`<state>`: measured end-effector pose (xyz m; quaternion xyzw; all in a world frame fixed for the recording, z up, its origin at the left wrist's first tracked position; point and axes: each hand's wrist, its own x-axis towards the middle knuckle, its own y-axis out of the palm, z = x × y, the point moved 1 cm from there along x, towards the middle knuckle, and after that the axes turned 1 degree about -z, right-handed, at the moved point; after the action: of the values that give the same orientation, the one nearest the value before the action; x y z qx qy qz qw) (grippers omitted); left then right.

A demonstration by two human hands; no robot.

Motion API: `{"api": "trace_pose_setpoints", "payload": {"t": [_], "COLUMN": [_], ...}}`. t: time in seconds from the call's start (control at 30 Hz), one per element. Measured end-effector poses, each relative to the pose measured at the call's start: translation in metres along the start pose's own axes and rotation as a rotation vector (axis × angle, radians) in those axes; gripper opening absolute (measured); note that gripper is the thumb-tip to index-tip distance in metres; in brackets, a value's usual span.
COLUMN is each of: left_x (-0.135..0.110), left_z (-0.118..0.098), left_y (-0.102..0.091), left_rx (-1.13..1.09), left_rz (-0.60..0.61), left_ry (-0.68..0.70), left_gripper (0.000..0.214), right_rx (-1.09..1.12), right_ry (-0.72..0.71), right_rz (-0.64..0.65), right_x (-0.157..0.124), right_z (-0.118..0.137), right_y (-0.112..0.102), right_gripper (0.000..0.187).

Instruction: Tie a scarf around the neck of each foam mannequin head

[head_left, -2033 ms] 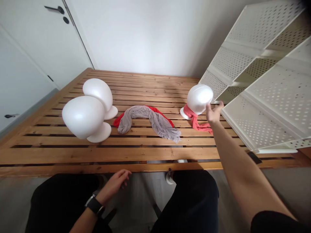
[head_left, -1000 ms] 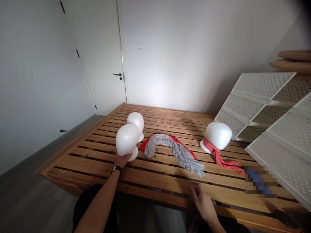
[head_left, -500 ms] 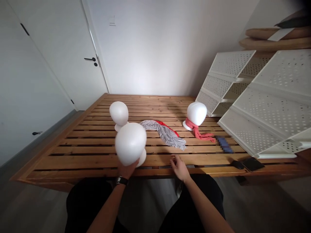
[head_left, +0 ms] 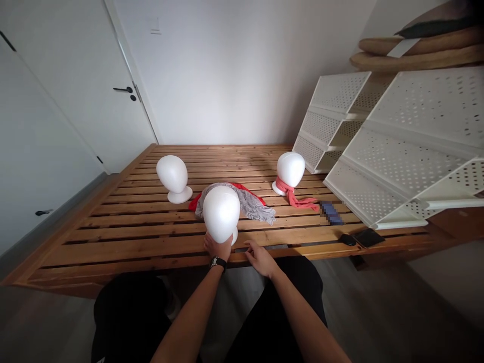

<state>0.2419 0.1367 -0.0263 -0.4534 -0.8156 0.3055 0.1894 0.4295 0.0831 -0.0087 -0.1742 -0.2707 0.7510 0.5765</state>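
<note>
My left hand [head_left: 220, 248] is closed round the neck of a white foam mannequin head [head_left: 222, 214] at the front of the slatted table. The head partly hides a grey scarf [head_left: 254, 205] and a red cloth [head_left: 247, 191] lying behind it. To the right of that head, my right hand [head_left: 260, 258] rests by the table's front edge, fingers loosely curved and apart, holding nothing. A second white mannequin head [head_left: 172, 174] stands upright at the left. At the right stands a third white head [head_left: 291, 168], with a coral scarf [head_left: 290, 192] tied round its neck.
The wooden slatted table [head_left: 124, 233] reaches back to the wall. White perforated bins [head_left: 412, 131] stand along the right side. A blurred blue item [head_left: 331, 213], a black mouse [head_left: 348, 239] and a flat black object [head_left: 368, 237] lie at the front right.
My left hand has brought the held head rightward, away from the left head and in front of the grey scarf. The whole view has shifted; my right hand keeps its loose pose.
</note>
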Motion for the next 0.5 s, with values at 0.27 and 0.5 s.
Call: {"api": "trace_pose_setpoints", "payload": {"t": [0.27,0.5], "left_x": [-0.015,0.058], "left_z": [0.029,0.057], "left_y": [-0.026,-0.061], "left_rx": [0.208,0.281], "left_rz": [-0.077,0.011], "left_ry": [0.33,0.36], "left_gripper": [0.097,0.048], "right_rx": [-0.01,-0.05], "right_ry": [0.027,0.047], "right_rz": [0.074,0.106], "right_x": [0.001,0.001], "right_z": [-0.011,-0.019], "right_y": [0.0,-0.004], "right_gripper": [0.054,0.06]}}
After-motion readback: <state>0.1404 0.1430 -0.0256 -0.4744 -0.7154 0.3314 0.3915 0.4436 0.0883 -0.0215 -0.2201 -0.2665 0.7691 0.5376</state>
